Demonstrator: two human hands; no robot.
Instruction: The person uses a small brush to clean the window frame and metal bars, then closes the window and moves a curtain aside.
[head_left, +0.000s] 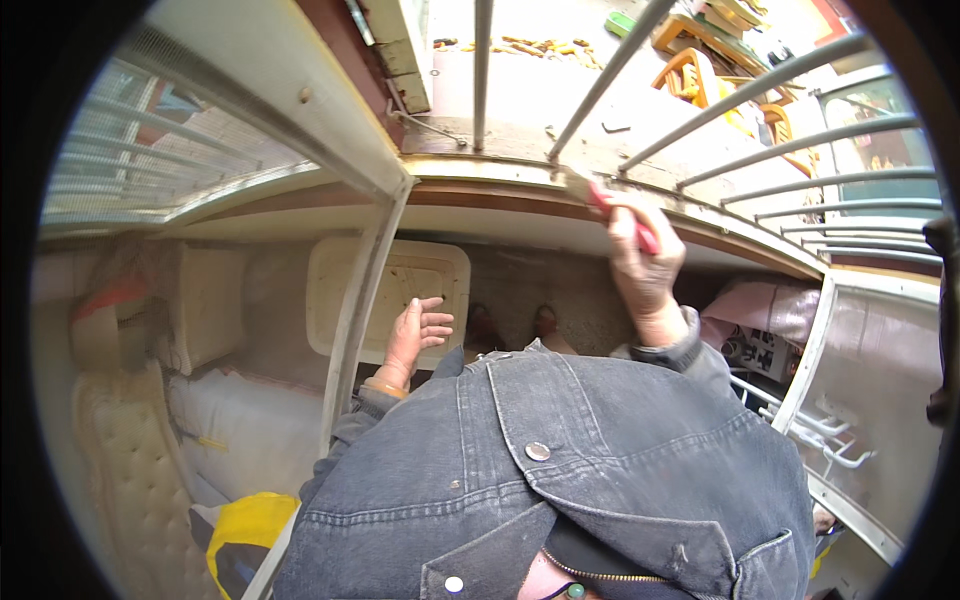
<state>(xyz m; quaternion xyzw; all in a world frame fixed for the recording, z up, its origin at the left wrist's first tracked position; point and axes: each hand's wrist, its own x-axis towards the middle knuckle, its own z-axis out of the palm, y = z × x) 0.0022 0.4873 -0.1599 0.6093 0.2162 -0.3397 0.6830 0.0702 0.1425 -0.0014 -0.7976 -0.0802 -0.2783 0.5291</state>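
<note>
My right hand (646, 251) is closed around the red handle of a brush (601, 199), likely a paintbrush. Its pale, blurred bristle end is at the window sill (517, 171), close to the foot of a grey metal window bar (592, 79); whether it touches the bar cannot be told. Lower and to the left, my left hand (420, 330) hangs with its fingers apart and nothing in it. Behind that hand is a cream plastic lid or tray (427, 274), partly hidden by the white frame edge (365, 277) of an inward-opened screen panel.
A second framed panel (862, 360) stands at the right, near a white wire rack (832, 439) and a pink sack (772, 304). Left, behind the mesh, are a tufted cushion (135, 450) and a whitish bundle (247, 427). Outside are wooden chairs (686, 79) and a metal window hook (427, 127).
</note>
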